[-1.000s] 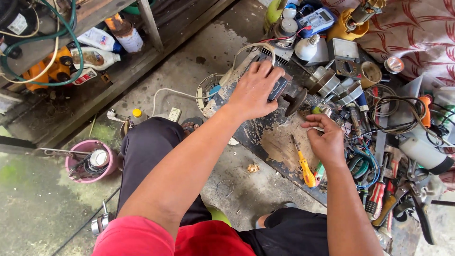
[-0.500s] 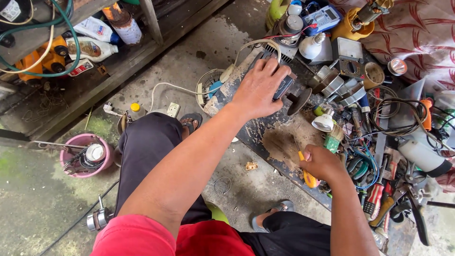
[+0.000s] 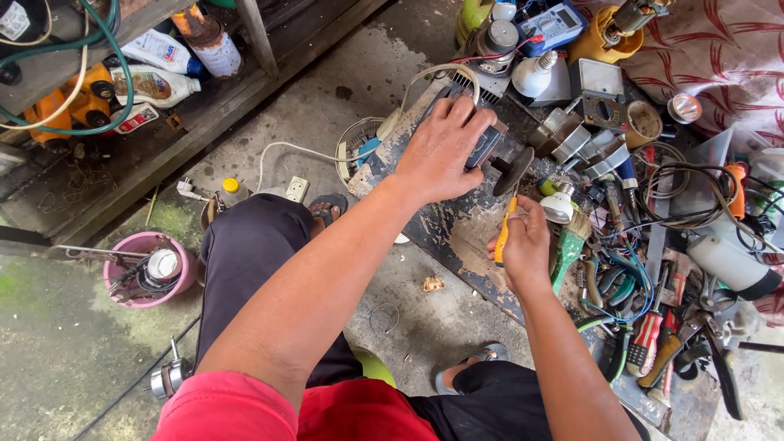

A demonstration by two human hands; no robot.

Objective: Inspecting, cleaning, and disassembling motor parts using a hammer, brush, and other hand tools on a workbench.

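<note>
left hand (image 3: 445, 151) palm down, pressing dark power tool (image 3: 482, 147) onto worn board (image 3: 457, 237) | right hand (image 3: 527, 249) just beside, fist closed round yellow-handled screwdriver (image 3: 502, 237), tip raised toward tool's disc (image 3: 513, 170) | disc still mounted; tip not yet engaged

Yellow screwdriver handle (image 3: 503, 235), pink bucket (image 3: 181, 282), green hose (image 3: 118, 57)

You're crouched in a makeshift repair workshop on a stained concrete floor (image 3: 425, 327), with pliers and screwdrivers (image 3: 653, 339), loose cables (image 3: 694, 192) and a multimeter (image 3: 555, 20) heaped along a worn board (image 3: 457, 224).
</note>
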